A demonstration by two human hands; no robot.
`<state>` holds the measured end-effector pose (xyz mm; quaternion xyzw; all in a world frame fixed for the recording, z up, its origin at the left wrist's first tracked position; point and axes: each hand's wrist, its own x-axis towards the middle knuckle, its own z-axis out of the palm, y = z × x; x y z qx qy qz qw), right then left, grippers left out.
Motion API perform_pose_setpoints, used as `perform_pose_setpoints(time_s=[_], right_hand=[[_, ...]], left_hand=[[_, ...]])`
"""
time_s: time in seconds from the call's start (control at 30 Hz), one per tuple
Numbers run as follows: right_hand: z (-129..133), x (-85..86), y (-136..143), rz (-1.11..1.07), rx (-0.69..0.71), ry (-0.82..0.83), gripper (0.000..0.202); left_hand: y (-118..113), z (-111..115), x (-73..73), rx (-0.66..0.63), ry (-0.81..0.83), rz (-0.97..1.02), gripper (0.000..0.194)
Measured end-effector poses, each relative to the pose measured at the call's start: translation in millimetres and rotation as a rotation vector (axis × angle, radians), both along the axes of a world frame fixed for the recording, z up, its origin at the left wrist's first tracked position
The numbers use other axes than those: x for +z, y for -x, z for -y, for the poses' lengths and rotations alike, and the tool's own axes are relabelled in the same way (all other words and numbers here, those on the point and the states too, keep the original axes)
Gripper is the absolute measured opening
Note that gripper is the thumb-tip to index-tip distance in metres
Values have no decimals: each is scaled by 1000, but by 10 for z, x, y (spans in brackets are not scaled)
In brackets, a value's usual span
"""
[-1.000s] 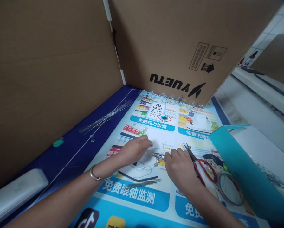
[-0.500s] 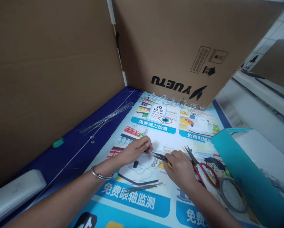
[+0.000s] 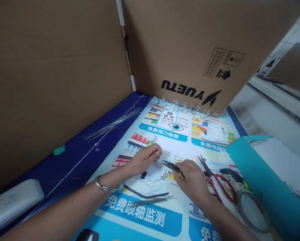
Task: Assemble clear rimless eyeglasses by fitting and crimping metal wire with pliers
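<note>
My left hand (image 3: 147,156), with a silver bangle at the wrist, is closed in a pinch on a thin wire (image 3: 162,160). What else lies between its fingertips is too small to make out. My right hand (image 3: 193,175) is wrapped round needle-nose pliers (image 3: 174,166) with black and yellow handles, whose jaws point left at the wire. Clear beads (image 3: 164,175) hang or lie just below the plier tips; a loose thin strand curls beside them. Under both hands lies a bundle of short cut wires (image 3: 153,201) on the printed sheet.
Red-handled scissors (image 3: 221,187) and a ring-shaped coil (image 3: 252,212) lie right of my right hand, beside a teal box (image 3: 255,177). Clear beaded pieces (image 3: 187,107) line the cardboard wall (image 3: 185,50). Long wires (image 3: 115,124) rest at left; a white case (image 3: 16,204) is nearer.
The plier tips have moved slightly right and down, away from my left fingertips, and the wire now shows between them. The view has shifted a little.
</note>
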<state>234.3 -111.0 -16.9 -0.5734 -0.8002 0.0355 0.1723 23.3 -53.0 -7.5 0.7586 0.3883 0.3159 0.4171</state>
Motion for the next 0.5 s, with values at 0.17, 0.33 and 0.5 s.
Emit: perform_pose_setpoints(time_s=[0.17,0.33,0.5], right_hand=[[16,75,-14,15,1,23,16],[3,85,-38,-45,-18,53,15],[-22,24,-44,-112,-27,46,17]], left_hand=[[1,15,0,43,-98,-63,22],[3,16,17,56,-146,-93,23],[-4,46,42,50,-200,-119,21]])
